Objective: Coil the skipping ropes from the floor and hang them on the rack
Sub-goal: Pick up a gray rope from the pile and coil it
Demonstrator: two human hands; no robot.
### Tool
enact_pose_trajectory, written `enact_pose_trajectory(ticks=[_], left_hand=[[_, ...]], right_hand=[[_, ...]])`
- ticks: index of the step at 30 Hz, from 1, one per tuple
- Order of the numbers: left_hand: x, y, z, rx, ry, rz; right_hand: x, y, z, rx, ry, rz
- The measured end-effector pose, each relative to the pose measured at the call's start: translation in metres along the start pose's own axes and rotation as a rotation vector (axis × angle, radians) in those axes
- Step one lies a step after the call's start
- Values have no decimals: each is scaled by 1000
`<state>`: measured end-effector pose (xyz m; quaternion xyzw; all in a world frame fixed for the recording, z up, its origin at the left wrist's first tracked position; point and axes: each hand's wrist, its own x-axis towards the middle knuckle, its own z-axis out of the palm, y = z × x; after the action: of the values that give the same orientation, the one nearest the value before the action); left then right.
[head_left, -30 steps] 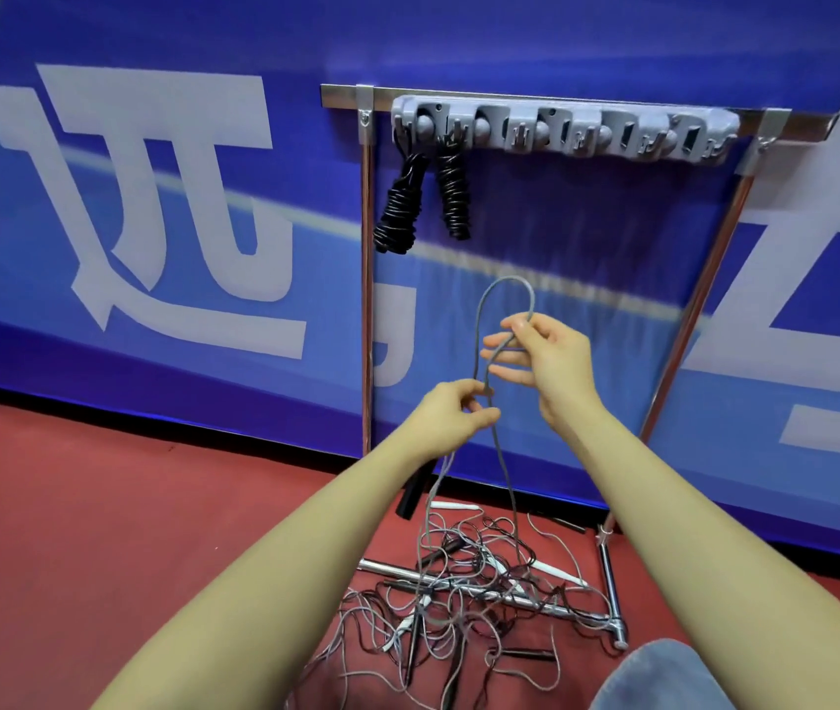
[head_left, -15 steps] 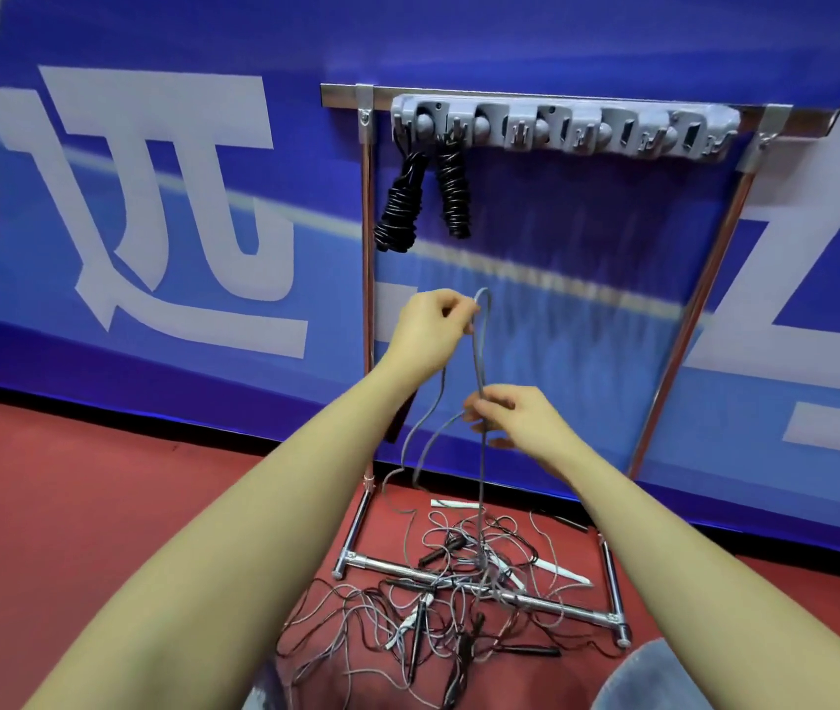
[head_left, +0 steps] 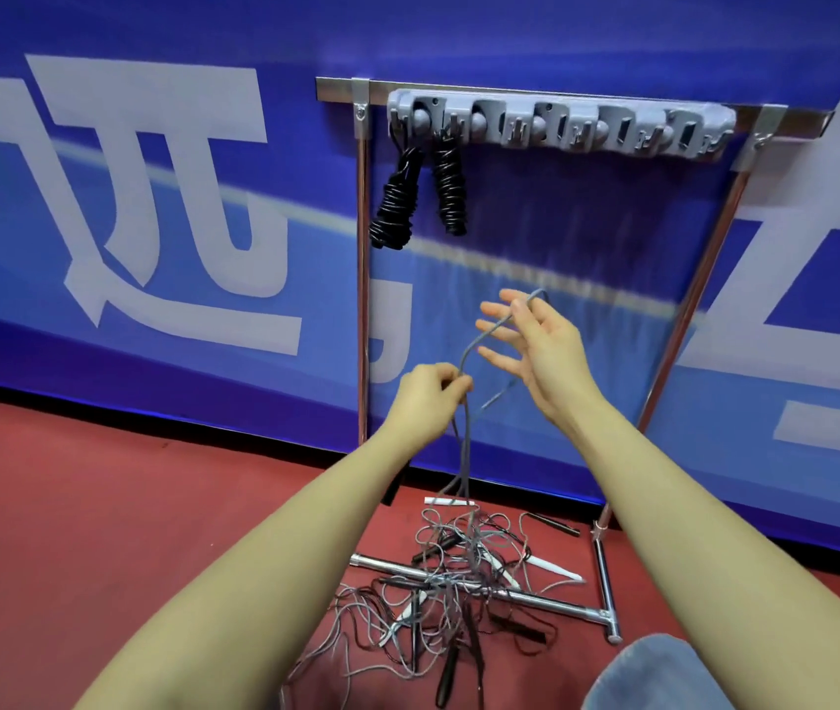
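While the left hand (head_left: 430,397) pinches the grey rope (head_left: 465,448) between curled fingers and thumb, the right hand (head_left: 535,351) stands just up and to the right of it with fingers spread and straight, the top of a rope loop draped over them rather than clasped. From the left-hand pinch the rope rises in a short arc to those right fingers, and two strands drop almost straight down to the tangle of ropes (head_left: 453,591) on the red floor (head_left: 100,504), lying across the rack's foot bar (head_left: 535,599). So the rope's long axis runs vertically below the pinch, and the slack to gather lies downward, nearer the left hand. My reading is that the next loop depends on the left hand keeping its pinch as the anchor while the right reaches down along the hanging strands. The rack's hook strip (head_left: 561,125) is above both hands, with two black coiled ropes (head_left: 420,197) already hung at its left end; the hooks to their right look free.
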<state>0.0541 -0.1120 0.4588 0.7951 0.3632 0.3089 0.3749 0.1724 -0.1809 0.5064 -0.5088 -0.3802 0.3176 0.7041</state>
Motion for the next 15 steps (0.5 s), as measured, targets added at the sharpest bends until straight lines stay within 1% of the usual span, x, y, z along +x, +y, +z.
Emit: enact_pose_trajectory(ticks=[2,3,5,7,8,10,12,13,15], left_hand=[[6,7,-9,10,39,25],[9,11,-14,20,48,46],[16,20,-23,17,62,72],[21,29,-31,25,65,85],[23,32,-34,44,65,90],[23,34,-40,34,88,98],[20,34,-45,-83,114,94],[18,32,-46,-148,116,74],[15,26,-44,-222,90,-18]], right_hand=[[0,11,-8,-135,-7,98],[-3,20,-11,-241,-46,157],[-12,41,-12,-418,-188,254],[-23,53,-5,-477,-310,289],[-25,55,-1,-490,-327,275],[-24,52,7,-541,-278,209],[-18,46,11,-571,-196,135],[-16,42,13,-537,-145,115],[-13,34,16,-371,-12,92]])
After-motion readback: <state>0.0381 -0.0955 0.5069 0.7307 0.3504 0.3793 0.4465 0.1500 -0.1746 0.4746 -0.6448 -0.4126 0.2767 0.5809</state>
